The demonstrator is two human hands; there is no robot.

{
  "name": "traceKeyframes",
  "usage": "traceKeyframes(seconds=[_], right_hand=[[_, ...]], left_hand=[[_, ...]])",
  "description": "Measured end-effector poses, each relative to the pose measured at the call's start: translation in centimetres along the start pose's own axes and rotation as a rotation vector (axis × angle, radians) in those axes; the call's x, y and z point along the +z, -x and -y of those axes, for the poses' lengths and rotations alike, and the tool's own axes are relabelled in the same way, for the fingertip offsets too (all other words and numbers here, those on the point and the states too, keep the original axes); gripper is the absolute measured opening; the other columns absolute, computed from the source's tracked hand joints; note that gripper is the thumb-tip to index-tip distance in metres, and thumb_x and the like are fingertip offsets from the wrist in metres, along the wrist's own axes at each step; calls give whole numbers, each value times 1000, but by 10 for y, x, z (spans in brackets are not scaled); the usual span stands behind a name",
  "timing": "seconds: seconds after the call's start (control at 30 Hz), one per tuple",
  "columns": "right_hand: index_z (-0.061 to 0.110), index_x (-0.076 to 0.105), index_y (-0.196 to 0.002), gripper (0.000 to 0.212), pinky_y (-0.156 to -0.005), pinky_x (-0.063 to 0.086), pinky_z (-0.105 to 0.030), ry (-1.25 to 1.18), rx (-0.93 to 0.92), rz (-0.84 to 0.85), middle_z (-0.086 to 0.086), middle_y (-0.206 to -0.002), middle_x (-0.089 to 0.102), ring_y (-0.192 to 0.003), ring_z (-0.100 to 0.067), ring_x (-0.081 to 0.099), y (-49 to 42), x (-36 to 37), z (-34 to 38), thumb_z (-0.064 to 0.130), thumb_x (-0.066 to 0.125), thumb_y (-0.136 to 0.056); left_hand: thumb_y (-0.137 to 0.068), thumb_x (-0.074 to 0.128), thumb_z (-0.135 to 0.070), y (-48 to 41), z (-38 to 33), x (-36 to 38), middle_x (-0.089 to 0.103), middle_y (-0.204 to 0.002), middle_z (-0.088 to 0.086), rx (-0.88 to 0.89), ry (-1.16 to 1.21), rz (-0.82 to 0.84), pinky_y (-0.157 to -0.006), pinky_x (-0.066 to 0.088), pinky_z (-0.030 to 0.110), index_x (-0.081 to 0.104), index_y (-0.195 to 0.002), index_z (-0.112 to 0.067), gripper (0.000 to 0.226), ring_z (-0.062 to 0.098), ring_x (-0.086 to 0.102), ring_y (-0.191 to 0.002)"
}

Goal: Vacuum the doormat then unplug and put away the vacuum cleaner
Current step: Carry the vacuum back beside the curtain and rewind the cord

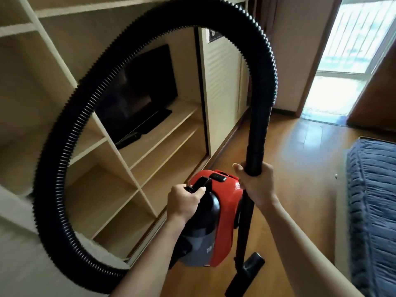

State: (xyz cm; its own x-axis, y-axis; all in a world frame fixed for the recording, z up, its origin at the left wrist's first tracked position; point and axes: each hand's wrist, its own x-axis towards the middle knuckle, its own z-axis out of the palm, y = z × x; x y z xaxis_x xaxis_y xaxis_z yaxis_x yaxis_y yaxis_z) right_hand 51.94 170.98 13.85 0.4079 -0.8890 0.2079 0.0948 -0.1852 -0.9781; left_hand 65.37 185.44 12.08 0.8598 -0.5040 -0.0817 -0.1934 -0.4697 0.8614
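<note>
Both hands are clamped on the machine. The left hand [185, 202] grips the black carry handle [201, 183] on top of the red canister vacuum cleaner [222, 221], which appears lifted clear of the wooden floor [300, 157]. The right hand [256, 185] is wrapped round the black wand [257, 136] just beside it. The floor nozzle [248, 273] hangs low at the wand's foot and could scrape the boards if that arm dips. The ribbed hose [64, 146] arcs up in a wide loop before the shelving unit [132, 168]. Swung carelessly, it may snag a shelf edge or sweep against the television [141, 97] standing there. The blue-covered bed [370, 200] lies near on the right, narrowing the passage. No doormat, cord or plug shows, so a trailing lead underfoot cannot be ruled out.
</note>
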Motion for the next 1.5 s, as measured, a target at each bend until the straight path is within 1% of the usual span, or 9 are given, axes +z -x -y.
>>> traceKeyframes(seconds=[0.17,0.27,0.37,0.53,0.7,0.93,1.03,1.27,1.5], right_hand=[[-12,60,-69,26,-47,45,-32,41,16,-103,-6,-48,53,-40,-18,50,-60,-25,-19,0,76,-86],[3,58,-60,31,-48,43,-30,73,24,-156,5,-43,52,-38,-14,49,-99,-42,-35,0,74,-87],[7,59,-59,32,-50,44,-34,94,48,-226,4,-43,52,-39,-17,49,-147,-55,-50,-1,74,-86],[-4,56,-62,29,-53,41,-38,109,79,-335,-10,-50,49,-47,-22,47,-242,-64,-69,-1,74,-86],[-12,55,-67,30,-54,39,-34,184,73,-394,-12,-53,46,-50,-21,44,-326,-66,-66,1,73,-87],[-6,52,-65,34,-56,40,-41,116,72,-457,-13,-56,44,-53,-24,43,-423,-75,-81,12,75,-82],[-10,52,-68,31,-56,41,-40,120,74,-473,-13,-56,45,-52,-24,44,-462,-81,-90,1,73,-87],[-12,56,-70,28,-54,46,-39,168,51,-441,-21,-56,49,-50,-28,49,-568,-109,-131,2,73,-87],[-13,57,-70,28,-53,48,-41,159,60,-373,-16,-55,52,-48,-26,51,-711,-156,-175,1,75,-86]], left_hand=[[-71,79,-36,-57,-27,53,61,-48,2,35,8,91,-50,42,28,63,-57,-1,41,21,53,-45],[-73,80,-32,-96,-46,89,59,-49,3,63,16,155,-49,40,29,63,-59,1,40,20,51,-45],[-75,80,-30,-144,-65,127,57,-48,3,64,28,234,-48,38,28,63,-59,2,40,19,49,-43],[-77,80,-26,-234,-110,188,56,-48,1,102,22,359,-39,33,20,66,-61,1,35,9,45,-36],[-74,81,-32,-318,-152,236,70,-59,10,143,2,398,-52,51,35,64,-57,-6,35,28,65,-55],[-75,81,-34,-400,-199,287,71,-63,11,174,-6,451,-56,50,35,65,-59,-6,36,31,68,-65],[-74,81,-34,-431,-213,312,71,-61,10,174,-8,454,-55,51,35,65,-59,-5,36,30,68,-62],[-77,81,-26,-503,-251,383,62,-47,-2,112,17,473,-50,41,26,66,-60,-2,32,17,54,-43],[-77,80,-27,-582,-308,485,61,-50,1,81,-15,427,-48,42,26,65,-56,-5,34,20,55,-45]])
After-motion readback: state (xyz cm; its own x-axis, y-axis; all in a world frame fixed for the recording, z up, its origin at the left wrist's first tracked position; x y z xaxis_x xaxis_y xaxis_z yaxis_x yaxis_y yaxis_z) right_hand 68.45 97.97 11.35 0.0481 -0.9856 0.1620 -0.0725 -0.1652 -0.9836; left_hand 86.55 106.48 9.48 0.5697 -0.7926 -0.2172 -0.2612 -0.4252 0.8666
